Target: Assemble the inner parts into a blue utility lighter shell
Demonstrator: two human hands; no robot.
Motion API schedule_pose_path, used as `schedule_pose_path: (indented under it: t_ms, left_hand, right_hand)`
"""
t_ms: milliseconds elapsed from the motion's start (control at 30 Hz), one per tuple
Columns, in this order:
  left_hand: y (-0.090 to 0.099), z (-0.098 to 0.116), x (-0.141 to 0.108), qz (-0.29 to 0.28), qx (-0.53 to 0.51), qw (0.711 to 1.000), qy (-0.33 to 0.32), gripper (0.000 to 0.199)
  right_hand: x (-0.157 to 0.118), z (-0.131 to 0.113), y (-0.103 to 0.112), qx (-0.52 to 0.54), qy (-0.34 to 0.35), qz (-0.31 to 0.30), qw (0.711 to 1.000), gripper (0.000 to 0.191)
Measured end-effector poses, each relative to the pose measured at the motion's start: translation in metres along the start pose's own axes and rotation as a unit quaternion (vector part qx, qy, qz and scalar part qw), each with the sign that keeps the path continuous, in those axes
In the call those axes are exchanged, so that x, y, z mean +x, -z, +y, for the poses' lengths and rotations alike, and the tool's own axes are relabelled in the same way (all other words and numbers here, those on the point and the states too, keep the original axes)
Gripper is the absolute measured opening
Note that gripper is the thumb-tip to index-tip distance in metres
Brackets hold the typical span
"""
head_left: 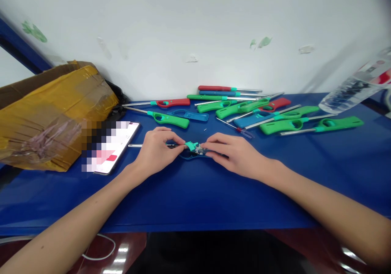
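On the blue table, an opened lighter with a blue half-shell [191,157] lies between my hands. Its metal tube [134,145] sticks out leftward from under my left hand [157,150]. That hand is closed, thumb and forefinger pinching a teal plastic trigger piece [192,145]. From the other side, my right hand [241,156] pinches small clear and metallic inner parts [200,149] at the shell; fingers partly hide them. Behind the hands are a green lighter [174,120], a blue shell half [195,115] and a red lighter [175,102].
Several long lighters [284,125] lie in a heap at the back right, with a thin screwdriver [241,130] before them. At left are a phone [117,150] and a taped cardboard box [51,119]. A plastic bottle [351,88] leans at right. A white wall [171,29] stands behind.
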State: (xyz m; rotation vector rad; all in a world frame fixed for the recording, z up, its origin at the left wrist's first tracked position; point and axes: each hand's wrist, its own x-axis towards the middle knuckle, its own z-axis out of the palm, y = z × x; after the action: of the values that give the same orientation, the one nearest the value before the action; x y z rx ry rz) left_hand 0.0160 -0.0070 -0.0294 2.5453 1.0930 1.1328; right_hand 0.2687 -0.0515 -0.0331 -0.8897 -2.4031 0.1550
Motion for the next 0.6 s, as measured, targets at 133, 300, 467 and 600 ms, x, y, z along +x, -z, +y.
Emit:
schedule_pose_path:
  t_ms: [133, 300, 467, 600]
  left_hand:
    - [0.001, 0.006, 0.001, -0.012, -0.003, 0.999, 0.031, 0.008]
    - [0.001, 0.014, 0.002, -0.059, 0.015, 0.985, 0.160, 0.005]
    - [0.005, 0.009, 0.005, -0.093, -0.008, 0.990, 0.106, 0.008]
    - [0.013, 0.007, 0.007, -0.150, -0.033, 0.987, 0.040, 0.015]
  right_hand:
    - [0.000, -0.001, -0.001, -0.008, 0.008, -0.002, 1.000, 0.025]
    - [0.001, -0.001, -0.001, -0.012, 0.018, -0.007, 1.000, 0.025]
    - [0.001, 0.000, -0.001, -0.021, 0.015, -0.012, 1.000, 0.026]
    - [0.001, 0.002, -0.002, -0.021, 0.004, -0.004, 1.000, 0.026]
